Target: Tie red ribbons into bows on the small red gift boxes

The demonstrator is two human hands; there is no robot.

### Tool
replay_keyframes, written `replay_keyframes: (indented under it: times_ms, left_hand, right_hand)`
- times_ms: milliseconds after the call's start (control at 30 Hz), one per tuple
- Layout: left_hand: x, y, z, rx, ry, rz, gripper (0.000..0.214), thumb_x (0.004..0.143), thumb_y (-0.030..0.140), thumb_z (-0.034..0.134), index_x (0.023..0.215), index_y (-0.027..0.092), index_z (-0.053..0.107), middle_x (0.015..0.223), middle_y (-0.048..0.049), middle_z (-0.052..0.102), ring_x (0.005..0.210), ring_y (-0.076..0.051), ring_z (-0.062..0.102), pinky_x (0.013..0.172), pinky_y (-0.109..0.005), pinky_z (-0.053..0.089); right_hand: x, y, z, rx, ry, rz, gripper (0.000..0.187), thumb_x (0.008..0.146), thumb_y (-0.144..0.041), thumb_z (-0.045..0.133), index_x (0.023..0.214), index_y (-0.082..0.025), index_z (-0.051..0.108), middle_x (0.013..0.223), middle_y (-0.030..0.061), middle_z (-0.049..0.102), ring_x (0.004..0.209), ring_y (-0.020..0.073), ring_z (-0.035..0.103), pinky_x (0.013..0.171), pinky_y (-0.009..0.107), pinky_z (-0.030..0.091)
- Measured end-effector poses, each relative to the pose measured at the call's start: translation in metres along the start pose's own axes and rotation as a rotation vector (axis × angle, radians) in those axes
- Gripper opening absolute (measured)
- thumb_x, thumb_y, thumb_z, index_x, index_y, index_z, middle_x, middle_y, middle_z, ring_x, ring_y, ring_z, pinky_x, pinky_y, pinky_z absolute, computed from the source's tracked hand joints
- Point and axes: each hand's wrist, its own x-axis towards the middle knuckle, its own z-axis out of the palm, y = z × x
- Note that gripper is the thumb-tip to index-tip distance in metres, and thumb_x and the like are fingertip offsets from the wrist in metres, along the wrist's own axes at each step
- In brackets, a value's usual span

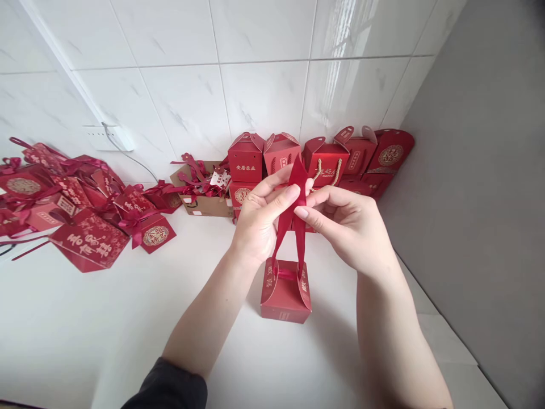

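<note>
A small red gift box (284, 295) with gold print stands on the white tabletop (106, 324) in front of me. A dark red ribbon (297, 218) rises from its top in two strands that meet above it. My left hand (260, 218) pinches the ribbon's upper part between thumb and fingers. My right hand (344, 224) pinches the same ribbon from the right, fingertips touching the left hand's. Both hands are held above the box, not touching it.
Several assembled red boxes (281, 152) line the tiled wall behind. A cardboard box (204, 201) holds ribbons and tags. A pile of ribboned red boxes (85, 210) covers the left side. A grey wall (477, 199) bounds the right.
</note>
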Motion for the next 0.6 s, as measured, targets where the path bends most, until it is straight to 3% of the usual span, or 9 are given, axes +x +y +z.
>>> replay_keyframes:
  times_ms: [167,367,500,600]
  left_hand:
    - [-0.002,0.0,0.0,0.092,0.035,0.047,0.041,0.082,0.026,0.074,0.122,0.028,0.064,0.087,0.0004,0.078,0.102,-0.022,0.071,0.103,-0.04,0.049]
    - [-0.003,0.006,0.001,0.122,-0.037,-0.011,0.03,0.084,0.026,0.072,0.112,0.023,0.065,0.088,-0.0014,0.077,0.078,-0.017,0.073,0.083,-0.033,0.057]
    - [-0.002,0.009,-0.001,0.015,-0.137,-0.171,0.026,0.085,0.024,0.07,0.11,0.021,0.064,0.08,-0.0002,0.074,0.068,-0.012,0.069,0.073,-0.027,0.056]
    - [-0.003,0.008,0.001,-0.067,-0.186,-0.263,0.023,0.086,0.022,0.068,0.109,0.019,0.066,0.077,-0.0006,0.073,0.068,-0.012,0.068,0.071,-0.026,0.055]
  right_hand:
    - [0.0,-0.002,-0.002,-0.05,0.106,-0.012,0.015,0.086,-0.036,0.07,0.084,-0.022,0.064,0.078,0.0002,0.063,0.064,0.0113,0.056,0.052,0.023,0.046]
    - [0.002,0.0,-0.011,-0.051,0.175,-0.077,0.011,0.092,-0.035,0.063,0.093,-0.024,0.066,0.086,0.0021,0.065,0.077,0.0155,0.064,0.067,0.029,0.053]
    - [0.003,0.0,-0.018,0.036,0.066,-0.095,0.016,0.091,-0.033,0.064,0.104,-0.025,0.067,0.09,0.0031,0.066,0.08,0.0173,0.066,0.073,0.034,0.057]
    - [0.003,0.0,-0.02,0.122,-0.022,-0.111,0.016,0.09,-0.034,0.065,0.104,-0.024,0.066,0.081,0.0018,0.065,0.073,0.0179,0.067,0.067,0.036,0.058]
